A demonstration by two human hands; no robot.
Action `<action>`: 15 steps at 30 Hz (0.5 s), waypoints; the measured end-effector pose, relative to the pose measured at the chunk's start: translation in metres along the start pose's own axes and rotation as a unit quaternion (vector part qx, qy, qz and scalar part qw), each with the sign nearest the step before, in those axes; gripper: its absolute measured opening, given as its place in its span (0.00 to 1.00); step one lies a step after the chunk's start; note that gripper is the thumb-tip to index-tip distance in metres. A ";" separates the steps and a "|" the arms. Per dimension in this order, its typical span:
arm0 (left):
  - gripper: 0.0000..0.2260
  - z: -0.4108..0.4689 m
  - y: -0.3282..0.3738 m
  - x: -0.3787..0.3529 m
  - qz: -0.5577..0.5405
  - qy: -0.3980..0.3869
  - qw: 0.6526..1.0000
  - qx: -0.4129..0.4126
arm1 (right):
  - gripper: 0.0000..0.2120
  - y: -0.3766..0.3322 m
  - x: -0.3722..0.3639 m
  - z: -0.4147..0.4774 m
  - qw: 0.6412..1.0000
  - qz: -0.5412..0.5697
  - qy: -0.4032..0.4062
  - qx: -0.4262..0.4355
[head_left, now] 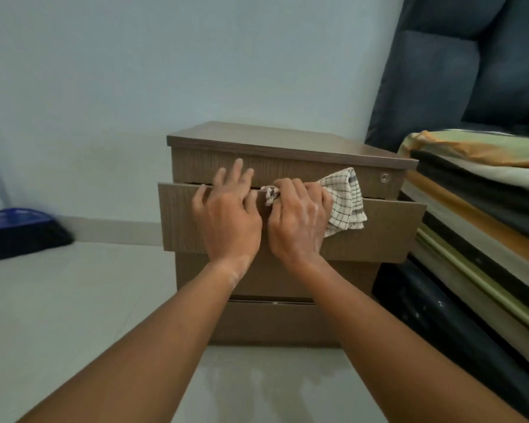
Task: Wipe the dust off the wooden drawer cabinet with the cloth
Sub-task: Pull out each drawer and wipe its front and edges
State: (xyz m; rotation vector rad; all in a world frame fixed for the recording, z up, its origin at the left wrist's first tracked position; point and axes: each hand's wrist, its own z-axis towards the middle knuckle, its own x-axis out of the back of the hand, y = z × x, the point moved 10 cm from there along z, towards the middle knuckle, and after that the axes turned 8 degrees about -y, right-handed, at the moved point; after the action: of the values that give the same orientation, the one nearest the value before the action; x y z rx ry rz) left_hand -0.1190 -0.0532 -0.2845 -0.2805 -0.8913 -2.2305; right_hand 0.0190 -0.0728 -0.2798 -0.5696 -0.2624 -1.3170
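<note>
A brown wooden drawer cabinet [287,141] stands on the pale floor against the wall. Its second drawer [385,233] is pulled out a little, its front tilted forward. My right hand [300,221] is shut on a white checked cloth [345,199], pressed against the top edge of that drawer front. My left hand [226,215] rests on the same edge just to the left, fingers spread and hooked over it, with nothing in it. A small round lock [384,177] sits on the top drawer's right end.
A stack of folded mattresses and bedding [477,209] presses close on the cabinet's right. A dark blue padded headboard [471,71] rises behind it. A blue and black brush head [19,233] lies on the floor at the left, by the wall.
</note>
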 end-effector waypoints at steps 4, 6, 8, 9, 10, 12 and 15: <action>0.30 -0.003 -0.097 0.047 -0.073 0.068 0.969 0.227 | 0.13 -0.054 -0.030 0.000 0.997 0.023 -0.038 0.055; 0.24 -0.005 -0.122 0.055 -0.202 0.082 0.938 0.269 | 0.13 -0.078 -0.041 -0.001 0.995 0.033 -0.047 0.079; 0.06 -0.001 -0.136 0.051 -0.346 0.068 0.894 0.277 | 0.14 -0.101 -0.051 0.000 0.992 0.038 -0.056 0.107; 0.03 0.002 -0.142 0.046 -0.407 0.051 0.867 0.283 | 0.14 -0.113 -0.056 0.000 0.990 0.040 -0.061 0.123; 0.04 0.004 -0.147 0.038 -0.465 0.025 0.834 0.294 | 0.14 -0.123 -0.061 0.000 0.987 0.042 -0.066 0.137; 0.08 0.008 -0.158 0.025 -0.546 -0.033 0.780 0.304 | 0.14 -0.140 -0.069 0.001 0.984 0.041 -0.070 0.156; 0.11 0.013 -0.169 0.016 -0.579 -0.100 0.755 0.292 | 0.12 -0.151 -0.074 0.001 0.980 0.057 -0.069 0.176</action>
State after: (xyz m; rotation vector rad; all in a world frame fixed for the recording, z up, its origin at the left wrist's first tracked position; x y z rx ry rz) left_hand -0.2471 0.0338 -0.3558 0.5035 -2.2712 -2.7689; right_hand -0.1442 -0.0321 -0.2783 -0.3692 -0.5584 -1.0895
